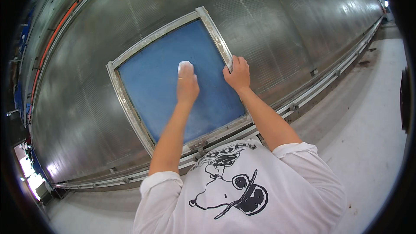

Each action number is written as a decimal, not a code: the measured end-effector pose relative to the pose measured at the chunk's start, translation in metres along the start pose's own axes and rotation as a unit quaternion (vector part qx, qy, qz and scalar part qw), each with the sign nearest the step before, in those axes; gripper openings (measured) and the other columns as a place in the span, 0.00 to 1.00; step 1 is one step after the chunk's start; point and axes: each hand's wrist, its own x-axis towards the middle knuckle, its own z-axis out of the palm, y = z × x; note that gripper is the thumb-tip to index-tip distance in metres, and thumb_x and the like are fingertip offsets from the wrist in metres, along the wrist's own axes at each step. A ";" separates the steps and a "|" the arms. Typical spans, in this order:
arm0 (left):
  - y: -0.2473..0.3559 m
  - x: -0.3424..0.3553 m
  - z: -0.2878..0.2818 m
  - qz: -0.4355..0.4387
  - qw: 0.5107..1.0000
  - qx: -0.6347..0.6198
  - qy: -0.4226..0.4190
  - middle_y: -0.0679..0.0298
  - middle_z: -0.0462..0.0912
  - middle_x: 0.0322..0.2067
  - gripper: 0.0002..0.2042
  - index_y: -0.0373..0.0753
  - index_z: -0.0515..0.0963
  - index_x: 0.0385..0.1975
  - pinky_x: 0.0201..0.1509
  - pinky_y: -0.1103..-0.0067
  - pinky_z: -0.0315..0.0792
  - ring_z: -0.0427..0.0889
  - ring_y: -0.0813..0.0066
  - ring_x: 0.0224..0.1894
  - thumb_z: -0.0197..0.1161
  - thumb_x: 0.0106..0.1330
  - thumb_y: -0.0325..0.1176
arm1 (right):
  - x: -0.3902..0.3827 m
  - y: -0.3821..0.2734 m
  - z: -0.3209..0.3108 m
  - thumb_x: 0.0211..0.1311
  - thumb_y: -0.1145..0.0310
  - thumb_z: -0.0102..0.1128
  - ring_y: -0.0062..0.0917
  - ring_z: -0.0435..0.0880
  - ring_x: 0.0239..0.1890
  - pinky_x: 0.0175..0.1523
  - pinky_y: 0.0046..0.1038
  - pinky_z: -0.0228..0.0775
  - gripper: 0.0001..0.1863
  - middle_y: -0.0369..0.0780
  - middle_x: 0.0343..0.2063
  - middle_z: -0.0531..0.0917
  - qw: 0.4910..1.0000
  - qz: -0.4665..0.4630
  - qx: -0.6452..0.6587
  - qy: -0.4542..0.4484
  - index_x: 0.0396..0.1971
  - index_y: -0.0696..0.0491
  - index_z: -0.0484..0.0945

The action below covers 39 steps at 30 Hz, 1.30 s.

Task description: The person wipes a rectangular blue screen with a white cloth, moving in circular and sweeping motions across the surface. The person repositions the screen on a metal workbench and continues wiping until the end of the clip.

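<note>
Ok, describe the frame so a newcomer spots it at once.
Find the long grey table. A four-sided frame lies at its near edge, the right hand gripping its right side. Pale and scuffed around a blue panel, it stands out from the plain grey surface.

Carried, on white shirt (299, 186), one arc of bold black capital lettering (229, 151). Ran above a black line drawing (250, 199), as seen in the head view, close to the cloth's upper edge there. Showed a few middle letters plainly; grew cramped and foreshortened toward both ends. Could be read only in part, not as a whole word.
</note>
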 end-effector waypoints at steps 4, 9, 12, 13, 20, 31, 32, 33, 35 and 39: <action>0.063 -0.089 0.018 0.158 0.952 -0.170 -0.201 0.47 0.76 0.64 0.21 0.32 0.77 0.60 0.70 0.61 0.69 0.74 0.47 0.67 0.56 0.66 0.21 | 0.004 0.000 0.010 0.59 0.57 0.66 0.44 0.76 0.52 0.57 0.46 0.68 0.26 0.47 0.45 0.77 1.000 0.002 0.001 0.004 0.51 0.58 0.76; 0.061 -0.140 -0.017 0.018 0.965 -0.209 -0.159 0.56 0.82 0.60 0.20 0.34 0.81 0.57 0.65 0.66 0.75 0.81 0.55 0.62 0.58 0.65 0.19 | 0.004 -0.007 0.007 0.58 0.55 0.69 0.48 0.78 0.51 0.55 0.48 0.69 0.26 0.49 0.45 0.79 0.999 -0.027 -0.034 -0.021 0.48 0.59 0.77; 0.084 -0.143 -0.060 -0.327 0.865 -0.365 -0.105 0.58 0.86 0.55 0.18 0.34 0.82 0.58 0.60 0.71 0.78 0.85 0.63 0.56 0.55 0.70 0.20 | 0.018 0.051 0.001 0.55 0.61 0.72 0.50 0.79 0.48 0.55 0.48 0.71 0.22 0.52 0.42 0.81 0.989 -0.144 -0.023 0.021 0.42 0.61 0.78; 0.091 -0.145 -0.078 -0.423 0.776 -0.460 -0.080 0.57 0.86 0.54 0.18 0.34 0.82 0.58 0.58 0.73 0.79 0.85 0.66 0.54 0.53 0.72 0.21 | 0.021 0.054 -0.012 0.54 0.63 0.73 0.50 0.80 0.48 0.54 0.48 0.71 0.22 0.52 0.42 0.81 0.992 -0.121 -0.010 -0.027 0.42 0.62 0.79; 0.082 -0.239 -0.122 -0.430 0.401 -0.778 0.222 0.61 0.85 0.52 0.20 0.34 0.73 0.66 0.55 0.78 0.79 0.85 0.73 0.53 0.59 0.75 0.29 | 0.026 0.019 -0.059 0.58 0.65 0.71 0.50 0.77 0.53 0.58 0.45 0.70 0.28 0.52 0.48 0.78 0.990 -0.138 0.000 -0.019 0.55 0.66 0.77; 0.120 -0.221 -0.120 -0.430 0.476 -0.686 0.343 0.55 0.83 0.53 0.16 0.32 0.74 0.61 0.62 0.66 0.81 0.84 0.64 0.55 0.56 0.78 0.30 | 0.012 0.050 -0.028 0.56 0.64 0.71 0.51 0.75 0.55 0.60 0.47 0.67 0.30 0.53 0.49 0.78 0.990 -0.119 0.056 -0.045 0.57 0.65 0.76; 0.118 -0.222 -0.118 -0.441 0.502 -0.657 0.349 0.55 0.82 0.55 0.16 0.33 0.74 0.62 0.65 0.63 0.79 0.83 0.64 0.57 0.55 0.78 0.30 | 0.011 0.058 -0.025 0.57 0.64 0.71 0.51 0.75 0.55 0.61 0.47 0.67 0.31 0.53 0.49 0.78 0.989 -0.123 0.074 -0.025 0.57 0.65 0.75; 0.117 -0.224 -0.114 -0.454 0.532 -0.625 0.346 0.55 0.82 0.57 0.17 0.33 0.73 0.63 0.64 0.65 0.79 0.83 0.66 0.58 0.56 0.78 0.29 | 0.008 0.072 -0.026 0.57 0.64 0.71 0.51 0.74 0.55 0.61 0.47 0.66 0.31 0.53 0.49 0.77 0.987 -0.129 0.093 -0.013 0.57 0.65 0.75; 0.117 -0.223 -0.109 -0.460 0.612 -0.550 0.332 0.55 0.81 0.59 0.19 0.34 0.73 0.66 0.62 0.68 0.80 0.83 0.68 0.57 0.57 0.77 0.27 | 0.014 0.086 -0.032 0.57 0.64 0.71 0.51 0.74 0.55 0.62 0.47 0.66 0.31 0.53 0.50 0.77 0.988 -0.116 0.094 -0.022 0.58 0.66 0.74; 0.097 -0.190 -0.146 -0.463 0.735 -0.428 0.249 0.56 0.82 0.59 0.22 0.33 0.73 0.68 0.56 0.74 0.80 0.84 0.72 0.55 0.60 0.75 0.25 | 0.008 0.060 -0.025 0.59 0.65 0.70 0.50 0.73 0.56 0.62 0.46 0.66 0.31 0.53 0.50 0.76 0.992 -0.087 0.089 -0.025 0.58 0.66 0.74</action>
